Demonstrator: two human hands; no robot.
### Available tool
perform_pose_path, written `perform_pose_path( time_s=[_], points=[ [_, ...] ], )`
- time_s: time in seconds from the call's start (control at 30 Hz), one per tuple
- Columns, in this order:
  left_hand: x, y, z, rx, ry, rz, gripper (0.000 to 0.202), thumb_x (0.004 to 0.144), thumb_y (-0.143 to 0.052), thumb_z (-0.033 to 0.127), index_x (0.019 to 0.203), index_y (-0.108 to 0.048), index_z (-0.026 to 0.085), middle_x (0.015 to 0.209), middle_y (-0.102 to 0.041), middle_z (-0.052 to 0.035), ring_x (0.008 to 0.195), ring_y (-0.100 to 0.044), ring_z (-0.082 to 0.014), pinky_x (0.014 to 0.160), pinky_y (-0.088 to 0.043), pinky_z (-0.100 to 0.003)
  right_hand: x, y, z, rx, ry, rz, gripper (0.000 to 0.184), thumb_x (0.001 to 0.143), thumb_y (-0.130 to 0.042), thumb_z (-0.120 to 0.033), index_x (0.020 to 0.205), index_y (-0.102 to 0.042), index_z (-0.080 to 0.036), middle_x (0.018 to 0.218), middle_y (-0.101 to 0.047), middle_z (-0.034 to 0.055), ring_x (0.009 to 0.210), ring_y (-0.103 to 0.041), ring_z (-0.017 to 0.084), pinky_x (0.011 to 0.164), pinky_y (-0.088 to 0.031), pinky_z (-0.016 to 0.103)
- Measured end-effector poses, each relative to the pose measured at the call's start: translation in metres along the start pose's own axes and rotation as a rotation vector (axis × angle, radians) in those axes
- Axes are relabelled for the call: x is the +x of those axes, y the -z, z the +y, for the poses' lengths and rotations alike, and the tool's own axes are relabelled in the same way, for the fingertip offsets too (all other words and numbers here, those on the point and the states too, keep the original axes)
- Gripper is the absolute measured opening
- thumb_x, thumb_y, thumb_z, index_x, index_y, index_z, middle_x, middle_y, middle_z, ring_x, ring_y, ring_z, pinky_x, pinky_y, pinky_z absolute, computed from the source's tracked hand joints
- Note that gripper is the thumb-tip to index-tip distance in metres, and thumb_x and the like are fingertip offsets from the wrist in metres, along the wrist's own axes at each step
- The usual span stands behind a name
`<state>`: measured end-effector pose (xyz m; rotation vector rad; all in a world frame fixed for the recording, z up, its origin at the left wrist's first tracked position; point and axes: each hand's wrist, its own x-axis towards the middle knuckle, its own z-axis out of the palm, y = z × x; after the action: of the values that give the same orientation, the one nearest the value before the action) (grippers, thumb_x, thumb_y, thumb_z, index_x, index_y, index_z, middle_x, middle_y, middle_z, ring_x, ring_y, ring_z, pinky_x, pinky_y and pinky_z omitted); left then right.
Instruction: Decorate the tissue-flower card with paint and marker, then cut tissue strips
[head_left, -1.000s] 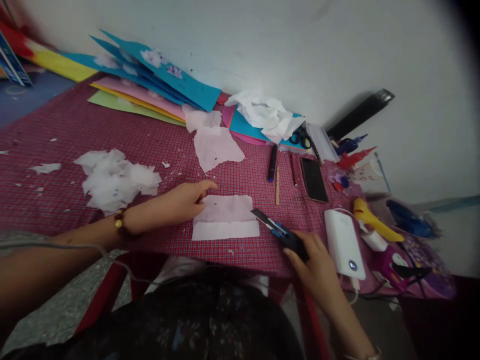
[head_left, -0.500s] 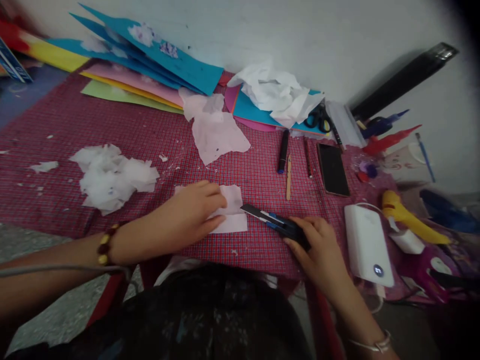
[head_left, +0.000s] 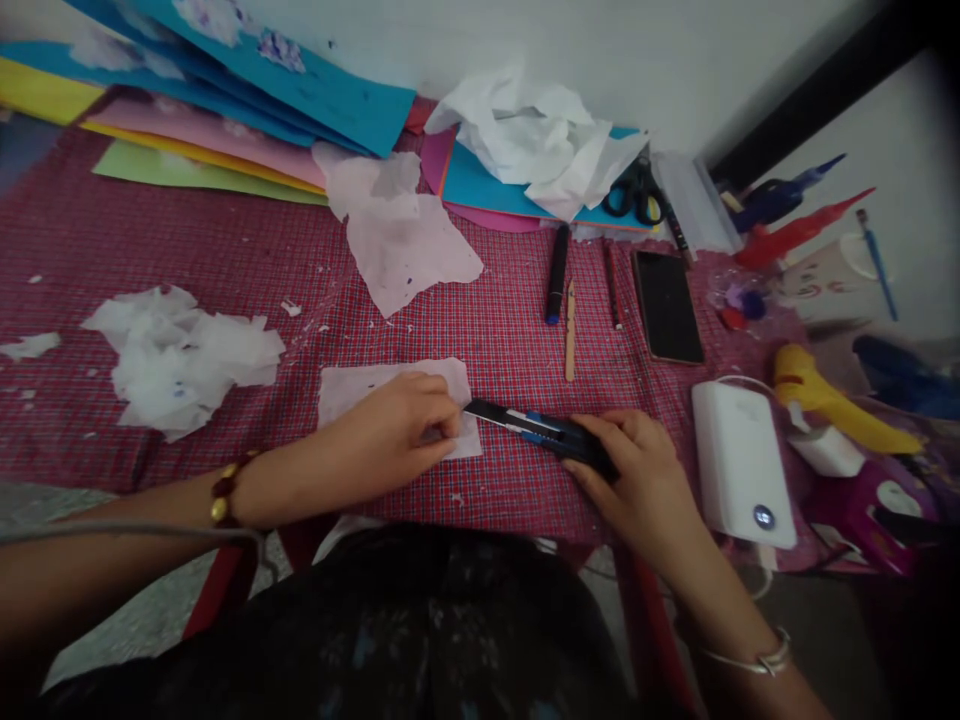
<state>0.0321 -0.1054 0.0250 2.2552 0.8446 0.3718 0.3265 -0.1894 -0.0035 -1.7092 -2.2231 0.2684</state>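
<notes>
The thin, pale pink rectangular tissue sheet (head_left: pixel 360 385) lies flat near the front edge of the red checked cloth tabletop (head_left: pixel 187 250). We see the left hand (head_left: pixel 397 435) has slid from its left edge onto its right half, fingers pressing down and gripping nothing. The right hand (head_left: pixel 637 480), closed around the black-and-blue plastic utility knife (head_left: pixel 536 428), has brought the slim blade to the sheet's right edge: the paper is now pinned for the blade. Crumpled white tissue (head_left: pixel 180 350) lies well apart.

left hand (head_left: pixel 405 430) moved onto pink paper (head_left: pixel 352 385) | cutter (head_left: pixel 536 428) tip reached fingers
</notes>
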Motion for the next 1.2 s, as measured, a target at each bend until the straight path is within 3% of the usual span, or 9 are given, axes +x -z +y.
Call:
perform_pose_path(
  time_s=[0.37, 0.67, 0.97, 1.2],
  points=[
    [-0.003, -0.002, 0.003, 0.015, 0.022, 0.027, 0.015, 0.085, -0.058, 0.010, 0.073, -0.060, 0.018, 0.077, -0.059, -0.0002, 0.076, -0.054, -0.0150, 0.068, -0.041, -0.029, 0.001, 0.005, 0.000, 0.053, 0.087, -0.050, 0.036, 0.092, -0.066, -0.026, 0.127, -0.061, -0.023, 0.107, -0.060, 0.0095, 0.099, -0.058, 0.027, 0.086, -0.049, 0.046],
    [0.000, -0.003, 0.006, 0.029, 0.041, -0.055, 0.015, 0.086, -0.060, 0.011, 0.073, -0.061, 0.017, 0.077, -0.060, -0.0004, 0.076, -0.054, -0.0161, 0.070, -0.041, -0.030, 0.001, 0.011, 0.002, 0.055, 0.096, -0.060, 0.036, 0.092, -0.066, -0.027, 0.127, -0.060, -0.023, 0.108, -0.060, 0.0094, 0.100, -0.059, 0.027, 0.087, -0.049, 0.046],
    [-0.026, 0.001, 0.030, 0.232, -0.065, -0.122, 0.023, 0.096, -0.053, 0.014, 0.078, -0.066, 0.017, 0.085, -0.060, -0.0045, 0.081, -0.052, -0.0211, 0.075, -0.042, -0.036, -0.007, 0.016, -0.010, 0.032, 0.104, -0.027, 0.034, 0.093, -0.064, -0.027, 0.127, -0.059, -0.024, 0.109, -0.060, 0.0101, 0.100, -0.058, 0.028, 0.086, -0.049, 0.047],
    [-0.026, -0.003, 0.023, 0.260, -0.103, -0.073, 0.026, 0.100, -0.048, 0.019, 0.080, -0.065, 0.019, 0.081, -0.059, -0.0036, 0.079, -0.052, -0.0204, 0.075, -0.042, -0.037, -0.010, 0.011, -0.012, 0.055, 0.101, -0.081, 0.037, 0.090, -0.065, -0.025, 0.127, -0.062, -0.026, 0.107, -0.063, 0.0087, 0.098, -0.060, 0.028, 0.084, -0.047, 0.047]
  ],
)
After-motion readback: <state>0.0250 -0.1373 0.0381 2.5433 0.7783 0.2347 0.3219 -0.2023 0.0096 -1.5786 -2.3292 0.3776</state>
